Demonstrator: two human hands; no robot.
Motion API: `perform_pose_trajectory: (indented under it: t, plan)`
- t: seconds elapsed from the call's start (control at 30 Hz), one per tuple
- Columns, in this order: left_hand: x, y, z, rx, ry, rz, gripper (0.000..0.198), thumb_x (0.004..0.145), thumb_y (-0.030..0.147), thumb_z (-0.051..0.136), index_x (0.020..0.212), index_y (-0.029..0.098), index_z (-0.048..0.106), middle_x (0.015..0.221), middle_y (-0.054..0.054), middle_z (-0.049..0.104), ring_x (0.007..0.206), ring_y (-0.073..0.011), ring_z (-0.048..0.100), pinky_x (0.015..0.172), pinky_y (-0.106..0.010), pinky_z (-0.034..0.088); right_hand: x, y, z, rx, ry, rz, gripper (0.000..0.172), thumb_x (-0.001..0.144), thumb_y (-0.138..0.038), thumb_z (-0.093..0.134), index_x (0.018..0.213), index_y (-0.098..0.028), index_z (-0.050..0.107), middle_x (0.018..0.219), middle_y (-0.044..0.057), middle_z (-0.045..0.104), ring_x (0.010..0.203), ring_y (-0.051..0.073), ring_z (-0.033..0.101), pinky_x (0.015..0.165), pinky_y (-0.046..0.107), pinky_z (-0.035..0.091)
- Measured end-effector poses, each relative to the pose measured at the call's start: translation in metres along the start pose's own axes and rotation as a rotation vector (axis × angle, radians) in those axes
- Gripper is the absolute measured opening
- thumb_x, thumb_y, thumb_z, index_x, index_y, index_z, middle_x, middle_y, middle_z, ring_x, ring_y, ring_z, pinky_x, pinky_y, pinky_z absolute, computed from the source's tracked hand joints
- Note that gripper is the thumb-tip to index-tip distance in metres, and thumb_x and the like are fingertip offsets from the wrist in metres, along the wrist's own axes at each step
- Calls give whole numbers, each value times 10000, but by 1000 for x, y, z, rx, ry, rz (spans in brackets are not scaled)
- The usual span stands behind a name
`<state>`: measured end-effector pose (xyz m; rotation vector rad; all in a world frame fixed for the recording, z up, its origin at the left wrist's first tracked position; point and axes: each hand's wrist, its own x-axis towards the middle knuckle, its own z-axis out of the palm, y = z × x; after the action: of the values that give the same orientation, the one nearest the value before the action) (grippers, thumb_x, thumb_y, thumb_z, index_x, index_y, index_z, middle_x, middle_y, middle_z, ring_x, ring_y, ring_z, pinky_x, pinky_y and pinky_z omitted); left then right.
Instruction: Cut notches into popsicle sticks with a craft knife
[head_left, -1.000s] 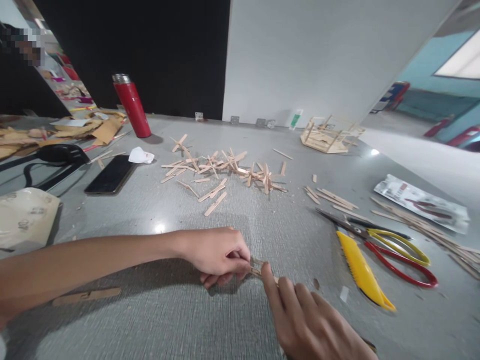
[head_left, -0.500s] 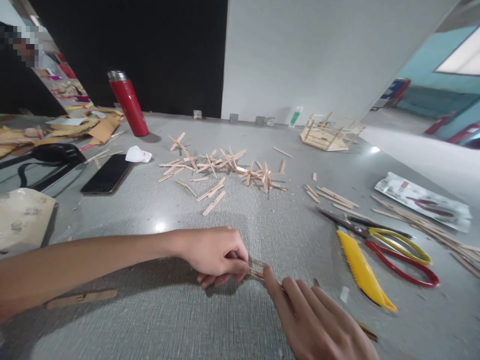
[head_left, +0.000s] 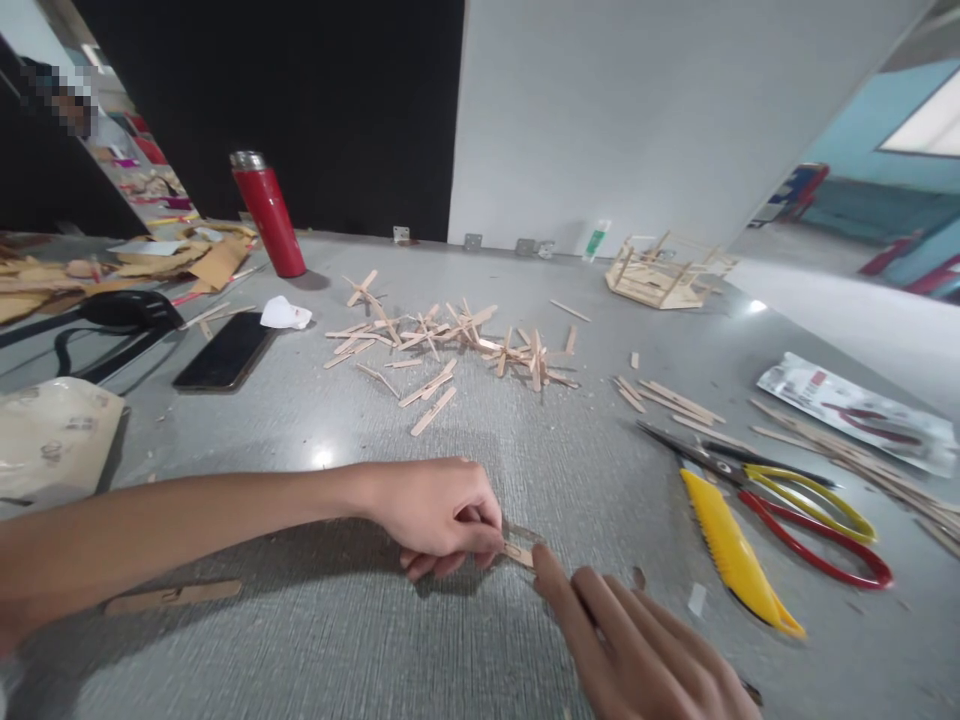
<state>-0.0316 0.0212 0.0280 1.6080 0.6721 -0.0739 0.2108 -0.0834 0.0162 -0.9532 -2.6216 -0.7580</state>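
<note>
My left hand point(head_left: 446, 505) is closed, thumb and fingers pinching a short, flat wooden stick point(head_left: 518, 554) with a small notch cut in it, just above the table. My right hand point(head_left: 634, 640) comes in from the lower right, its index fingertip at the stick's other end. The remaining fingers curl round something thin whose dark end point(head_left: 752, 691) pokes out behind the hand; what it is stays hidden. Under my left forearm lies another notched wooden stick point(head_left: 174, 597). A pile of wooden sticks point(head_left: 465, 330) lies beyond my hands.
To the right lie scissors point(head_left: 810, 540) with red and yellow handles, a yellow serrated-edged tool point(head_left: 739, 555), loose sticks and a silver packet point(head_left: 855, 410). A wooden frame model point(head_left: 664, 275) stands behind. At left are a red bottle point(head_left: 270, 220), a phone point(head_left: 225, 352) and a pouch point(head_left: 56, 440).
The view has shifted slightly, moving everything a little right and down. My right hand has turned slightly, and more of the stick's notched face shows between my hands. My left hand keeps its pinch.
</note>
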Motion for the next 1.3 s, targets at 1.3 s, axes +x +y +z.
perform_pose_trajectory:
  t: [1.3]
  plan:
    - [1,-2,1,27,11,39,238,993,259,517,783,175,593,533,32,593,365,-103,567,359,-158,435,5,-5,-1,-173,-82,-38,479,846,62,328,1204,-13,637,745,44,641,576,167,642,493,311,504]
